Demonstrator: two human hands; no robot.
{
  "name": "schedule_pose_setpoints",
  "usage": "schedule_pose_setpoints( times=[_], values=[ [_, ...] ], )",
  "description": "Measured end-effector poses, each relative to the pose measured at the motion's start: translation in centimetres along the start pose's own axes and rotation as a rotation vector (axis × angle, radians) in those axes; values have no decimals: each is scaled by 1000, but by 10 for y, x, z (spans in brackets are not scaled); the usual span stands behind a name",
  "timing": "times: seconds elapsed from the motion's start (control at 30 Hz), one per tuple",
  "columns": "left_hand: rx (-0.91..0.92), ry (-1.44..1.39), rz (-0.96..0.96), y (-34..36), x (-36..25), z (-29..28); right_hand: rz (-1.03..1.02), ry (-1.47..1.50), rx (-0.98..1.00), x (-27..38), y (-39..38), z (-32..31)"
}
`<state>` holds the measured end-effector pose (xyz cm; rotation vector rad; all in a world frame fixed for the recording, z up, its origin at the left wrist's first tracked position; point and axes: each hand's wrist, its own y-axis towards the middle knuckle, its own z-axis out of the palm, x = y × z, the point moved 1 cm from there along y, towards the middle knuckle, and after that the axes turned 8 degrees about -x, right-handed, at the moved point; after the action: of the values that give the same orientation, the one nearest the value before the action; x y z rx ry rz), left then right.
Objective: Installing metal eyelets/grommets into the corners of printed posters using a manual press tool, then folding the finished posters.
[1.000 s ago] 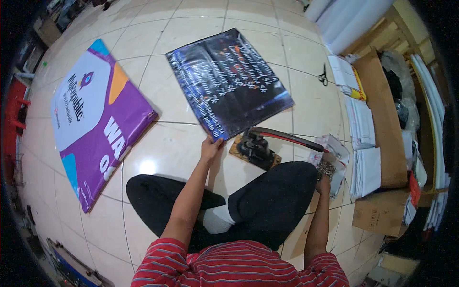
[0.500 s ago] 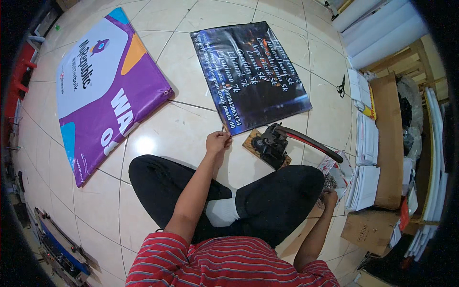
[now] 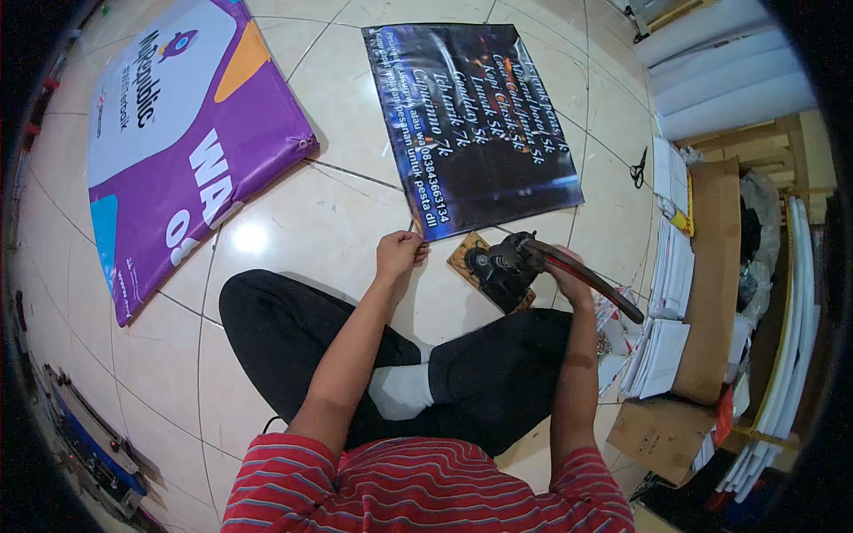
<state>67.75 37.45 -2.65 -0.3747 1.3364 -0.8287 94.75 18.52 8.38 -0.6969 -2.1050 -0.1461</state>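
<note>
My left hand point(image 3: 400, 255) is closed in a pinch at the near left corner of a dark printed vinyl banner point(image 3: 480, 133), which lies flat on the floor. Just right of that corner stands a black hand-lever press point(image 3: 505, 266) on a small wooden base, its long lever with a red stripe point(image 3: 591, 277) slanting to the right. My right hand point(image 3: 571, 286) reaches in beneath the lever, beside the press head. Its fingers are bent and partly covered by the lever; anything in them is too small or hidden to make out.
A folded purple and white banner point(image 3: 249, 151) lies to the left. Black scissors point(image 3: 638, 169) rest at the right, near stacks of white paper point(image 3: 656, 355) and cardboard point(image 3: 711, 275). A clear bag of small metal pieces point(image 3: 606, 345) sits by my right knee.
My right hand has left the bag beside my right knee and moved up and inward to the press. My left hand stays at the banner's corner. The view has shifted slightly.
</note>
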Motion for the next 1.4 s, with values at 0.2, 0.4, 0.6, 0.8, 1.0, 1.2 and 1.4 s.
schedule_pose_setpoints(
  times=[0.2,0.4,0.6,0.8,1.0,1.2,1.4],
  values=[
    [-4,-62,-31,3,2,-4,-31,972,742,10,68,76],
    [86,-76,-109,0,-8,7,-65,508,742,-21,73,68],
    [120,-14,-77,-3,-26,1,219,572,593,-2,17,30],
    [222,-101,36,8,-34,12,227,322,225,16,-24,53],
    [213,-24,90,11,-25,7,243,451,257,7,-24,36],
    [146,-14,27,17,0,-2,542,-277,29,-20,23,18],
    [167,-83,-16,15,7,-5,50,-125,455,-1,68,49]
  ],
)
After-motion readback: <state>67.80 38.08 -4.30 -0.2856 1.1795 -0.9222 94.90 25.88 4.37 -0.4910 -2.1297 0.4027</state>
